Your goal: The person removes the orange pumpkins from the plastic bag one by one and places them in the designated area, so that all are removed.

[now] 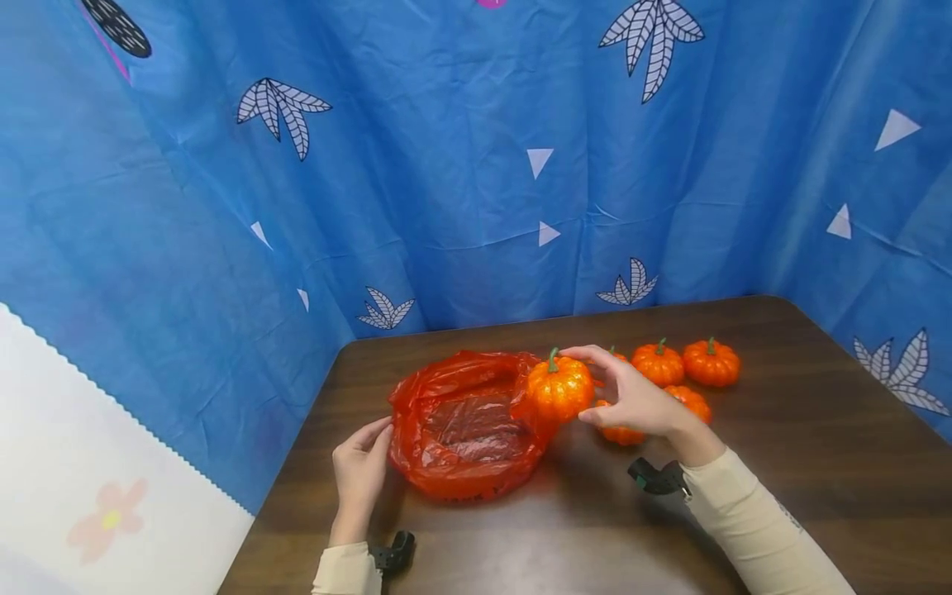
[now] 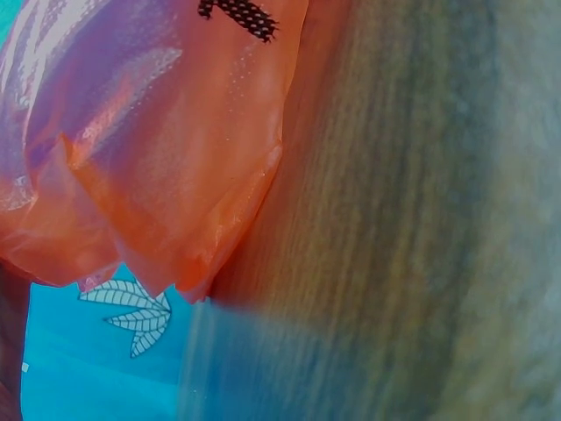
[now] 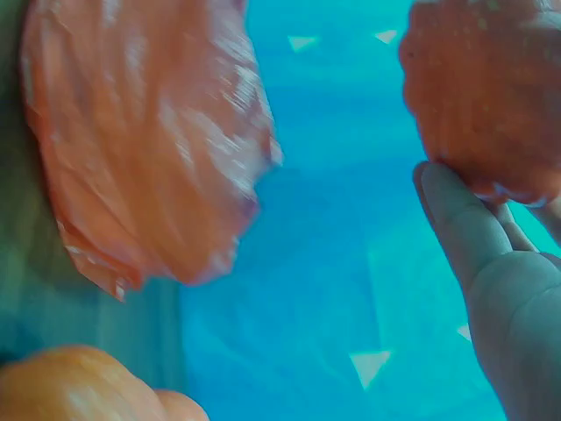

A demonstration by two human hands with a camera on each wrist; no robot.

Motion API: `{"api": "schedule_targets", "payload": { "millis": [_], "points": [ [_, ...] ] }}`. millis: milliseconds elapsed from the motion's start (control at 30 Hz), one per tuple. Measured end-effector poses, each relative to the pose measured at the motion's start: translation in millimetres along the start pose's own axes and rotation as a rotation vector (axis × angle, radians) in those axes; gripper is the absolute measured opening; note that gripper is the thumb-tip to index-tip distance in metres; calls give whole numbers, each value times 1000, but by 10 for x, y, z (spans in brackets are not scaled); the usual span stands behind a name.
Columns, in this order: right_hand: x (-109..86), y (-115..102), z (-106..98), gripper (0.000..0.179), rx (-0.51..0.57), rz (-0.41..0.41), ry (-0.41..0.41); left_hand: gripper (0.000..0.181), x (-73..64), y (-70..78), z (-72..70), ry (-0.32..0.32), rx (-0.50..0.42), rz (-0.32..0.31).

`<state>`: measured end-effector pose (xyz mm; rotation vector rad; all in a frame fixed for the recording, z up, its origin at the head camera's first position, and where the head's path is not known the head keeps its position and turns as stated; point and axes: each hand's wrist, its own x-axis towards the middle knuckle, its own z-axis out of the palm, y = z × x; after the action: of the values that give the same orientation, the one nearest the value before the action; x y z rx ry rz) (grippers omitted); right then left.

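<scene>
A red plastic bag stands on the table with its mouth spread wide; its inside shows no pumpkin. My left hand pinches the bag's left rim between thumb and fingers. In my right hand is a small orange pumpkin with a green stem, held up beside the bag's right rim. The right wrist view shows the held pumpkin between thumb and fingers, apart from the bag. The left wrist view shows the bag's side close up; the left fingers are out of sight there.
Several more orange pumpkins, among them one at the far right, sit on the brown wooden table behind and below my right hand, some partly hidden by it. A blue patterned curtain hangs close behind the table and along its sides.
</scene>
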<state>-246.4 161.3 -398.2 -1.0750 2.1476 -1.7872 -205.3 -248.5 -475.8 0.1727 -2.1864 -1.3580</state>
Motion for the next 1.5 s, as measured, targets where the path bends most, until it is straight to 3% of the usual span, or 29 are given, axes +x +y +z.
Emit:
{"api": "schedule_targets", "payload": {
  "millis": [667, 867, 1267, 1500],
  "points": [
    [-226, -108, -472, 75, -22, 154, 79, 15, 12, 15, 5, 13, -26, 33],
    [-284, -81, -585, 71, -43, 160, 103, 14, 2, 36, 4, 22, -12, 53],
    [-443, -61, -804, 65, -53, 150, 114, 16, 7, 19, -2, 2, 17, 9],
    [-556, -32, -945, 75, -49, 221, 134, 16, 8, 18, 0, 4, 10, 13]
  ]
}}
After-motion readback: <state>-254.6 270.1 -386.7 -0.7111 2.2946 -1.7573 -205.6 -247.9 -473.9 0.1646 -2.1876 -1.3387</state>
